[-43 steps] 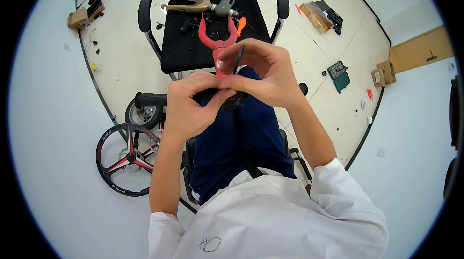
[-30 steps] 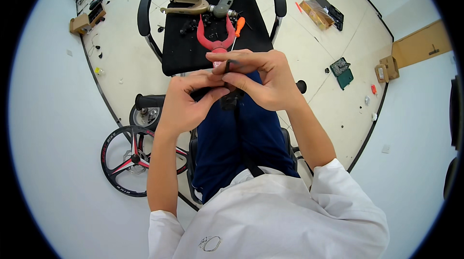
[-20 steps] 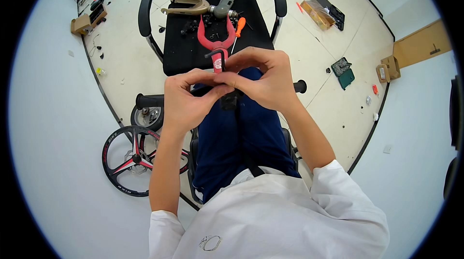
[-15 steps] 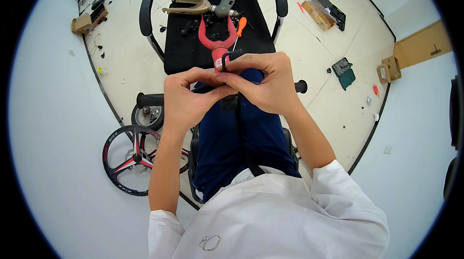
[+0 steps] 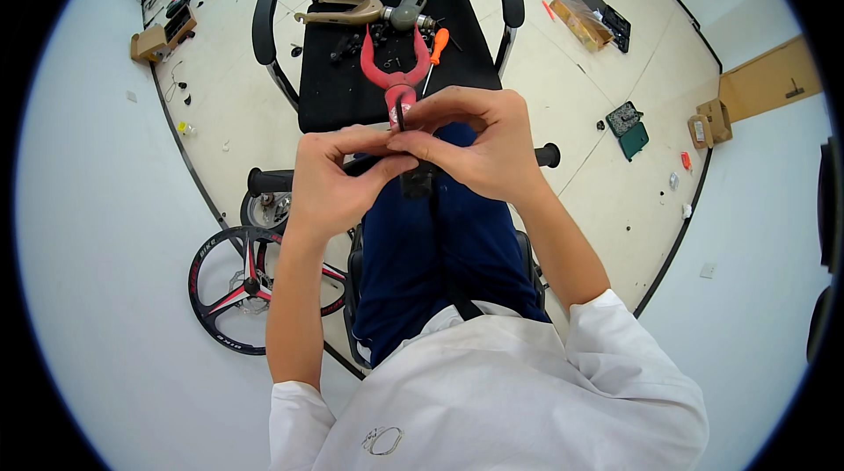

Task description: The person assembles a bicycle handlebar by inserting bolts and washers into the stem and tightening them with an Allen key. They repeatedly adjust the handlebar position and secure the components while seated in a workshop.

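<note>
Both hands meet over the middle of a black handlebar [image 5: 271,181], whose grips stick out on either side above my thighs. My right hand [image 5: 492,144] is closed, thumb and fingertips pinching around a thin black bent rod that looks like a hex key [image 5: 400,112]. My left hand [image 5: 338,179] is closed beside it, its fingertips touching the right thumb; what they pinch is hidden. A black stem part [image 5: 416,184] shows just below the fingers. Beyond them a red fork [image 5: 397,84] points away, its two prongs over the chair seat [image 5: 338,93].
On the seat lie an orange-handled screwdriver [image 5: 439,47], a tan fork [image 5: 352,12] with a grey arm and several small dark parts. A three-spoke wheel [image 5: 251,288] is at lower left. To the right are a green case [image 5: 628,133] and a cardboard box [image 5: 580,21].
The hex key has turned: its bent end pointed right and now it shows as a nearly upright thin bar. Both hands have shifted slightly, staying together over the handlebar.
</note>
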`<state>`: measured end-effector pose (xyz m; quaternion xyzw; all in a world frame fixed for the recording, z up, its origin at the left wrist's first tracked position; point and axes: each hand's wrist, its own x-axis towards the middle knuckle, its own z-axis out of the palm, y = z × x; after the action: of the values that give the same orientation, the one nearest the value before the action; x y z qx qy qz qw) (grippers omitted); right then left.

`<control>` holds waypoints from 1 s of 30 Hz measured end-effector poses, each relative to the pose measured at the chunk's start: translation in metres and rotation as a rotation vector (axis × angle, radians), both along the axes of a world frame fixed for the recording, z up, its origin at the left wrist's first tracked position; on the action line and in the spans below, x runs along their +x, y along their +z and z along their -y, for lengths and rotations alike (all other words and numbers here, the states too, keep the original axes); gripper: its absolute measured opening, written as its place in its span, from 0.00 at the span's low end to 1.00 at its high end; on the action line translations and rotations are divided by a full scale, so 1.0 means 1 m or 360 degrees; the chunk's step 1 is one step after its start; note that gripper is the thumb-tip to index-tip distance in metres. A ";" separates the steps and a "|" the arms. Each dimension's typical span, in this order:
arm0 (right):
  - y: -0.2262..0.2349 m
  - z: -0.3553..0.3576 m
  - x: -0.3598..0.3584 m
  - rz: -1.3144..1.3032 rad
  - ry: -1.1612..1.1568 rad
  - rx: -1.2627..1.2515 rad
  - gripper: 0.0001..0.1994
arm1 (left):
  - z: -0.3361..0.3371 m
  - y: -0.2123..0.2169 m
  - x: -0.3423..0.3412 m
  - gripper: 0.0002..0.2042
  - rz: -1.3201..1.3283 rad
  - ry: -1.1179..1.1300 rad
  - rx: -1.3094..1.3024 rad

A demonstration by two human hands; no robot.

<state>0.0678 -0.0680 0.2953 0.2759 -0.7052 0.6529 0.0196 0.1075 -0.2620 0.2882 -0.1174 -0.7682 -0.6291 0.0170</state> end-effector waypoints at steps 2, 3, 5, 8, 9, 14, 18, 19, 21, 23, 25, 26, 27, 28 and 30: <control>0.004 0.001 0.003 0.0019 -0.0075 0.0016 0.09 | -0.002 0.003 0.000 0.10 0.0009 0.0058 -0.0073; 0.006 0.002 0.003 0.0006 -0.0109 0.0033 0.09 | -0.002 0.003 0.000 0.11 0.0008 0.0074 -0.0117; 0.009 0.003 0.005 -0.0053 -0.0144 0.0093 0.08 | -0.004 0.005 0.000 0.11 -0.0013 0.0094 -0.0180; 0.013 0.000 0.006 -0.0169 -0.0128 0.0180 0.08 | -0.005 0.009 0.000 0.11 -0.0042 0.0070 -0.0204; 0.014 -0.001 0.006 -0.0193 -0.0110 0.0184 0.07 | -0.003 0.007 -0.001 0.10 -0.0034 0.0039 -0.0187; 0.008 -0.004 -0.001 -0.0033 0.0065 0.0053 0.09 | 0.003 -0.002 -0.003 0.10 -0.0062 -0.0126 -0.0072; 0.008 -0.001 -0.005 0.0017 0.0175 -0.0038 0.10 | 0.001 -0.007 -0.006 0.09 -0.0123 -0.0131 -0.0081; 0.006 0.000 -0.005 -0.0018 0.0171 -0.0068 0.10 | 0.001 -0.009 -0.006 0.09 -0.0179 -0.0113 -0.0075; 0.009 0.001 -0.003 -0.0074 0.0062 0.0038 0.10 | 0.000 -0.004 -0.004 0.09 -0.0091 -0.0045 -0.0052; 0.010 0.000 -0.002 -0.0093 -0.0014 0.0119 0.09 | -0.002 -0.002 -0.004 0.09 -0.0029 0.0018 -0.0064; 0.011 -0.002 -0.001 -0.0075 -0.0057 0.0175 0.10 | -0.003 -0.001 -0.005 0.10 0.0006 0.0075 -0.0109; 0.011 -0.002 -0.001 -0.0095 -0.0063 0.0184 0.09 | -0.003 -0.003 -0.006 0.11 0.0022 0.0085 -0.0093; 0.011 0.000 0.000 -0.0115 -0.0068 0.0193 0.09 | -0.003 -0.006 -0.007 0.11 0.0038 0.0096 -0.0078; 0.011 0.001 0.000 -0.0136 -0.0073 0.0201 0.08 | -0.003 -0.007 -0.008 0.11 0.0054 0.0107 -0.0062; 0.014 0.000 0.000 -0.0182 -0.0048 0.0229 0.08 | -0.003 -0.006 -0.008 0.12 0.0098 0.0122 -0.0131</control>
<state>0.0675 -0.0683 0.3093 0.3027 -0.7521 0.5833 0.0499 0.0999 -0.2588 0.2823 -0.0692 -0.7975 -0.5992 0.0127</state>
